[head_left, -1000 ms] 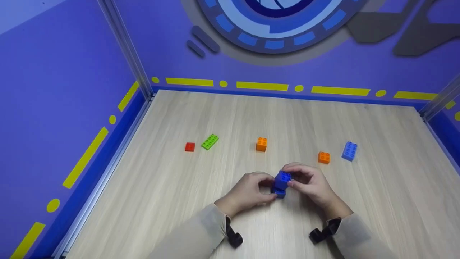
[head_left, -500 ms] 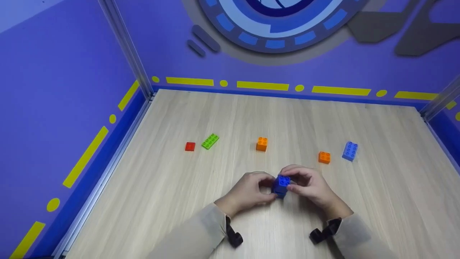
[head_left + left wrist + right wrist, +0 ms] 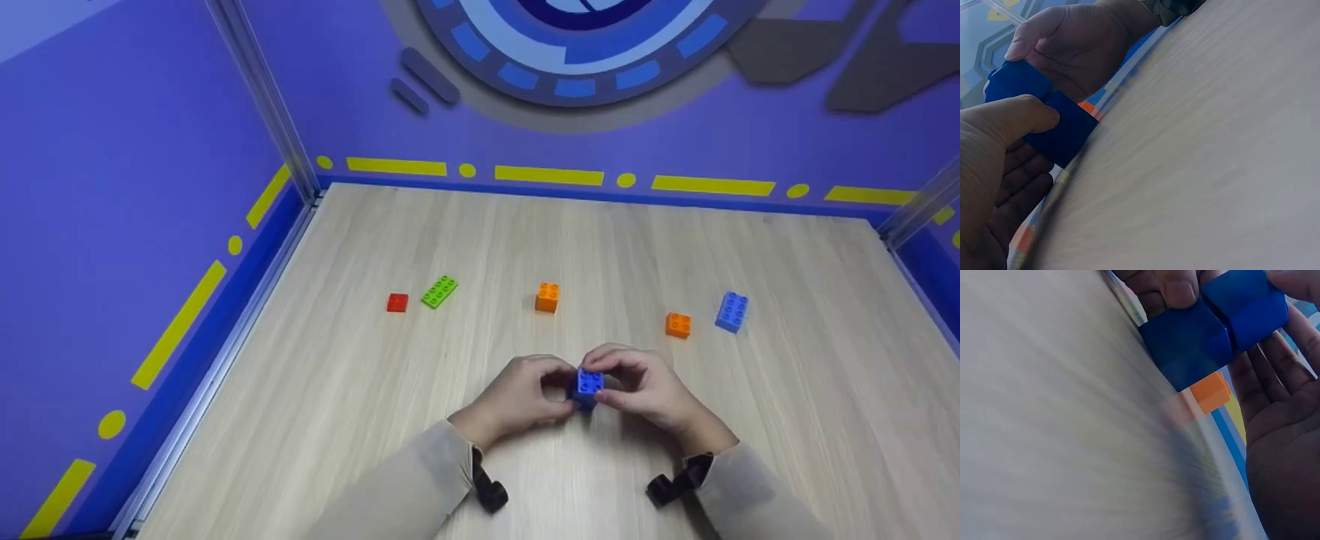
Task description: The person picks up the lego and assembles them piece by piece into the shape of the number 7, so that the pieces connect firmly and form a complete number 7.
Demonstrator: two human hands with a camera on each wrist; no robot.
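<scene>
The left hand (image 3: 525,397) grips the lower block (image 3: 1067,135), probably to steady it; directly above that block, the right hand (image 3: 649,384) pinches the upper block (image 3: 1247,312) by its sides, likely for alignment. From here I can't tell whether they're fully joined.

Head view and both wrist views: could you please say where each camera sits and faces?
Head: worn there, facing forward and down at the table; left hand, right hand, sleeves show.
Left wrist: worn there, facing two blue blocks; both hands show.
Right wrist: likewise, facing those blocks; both hands show.
Wrist views share blocks and hands.
</scene>
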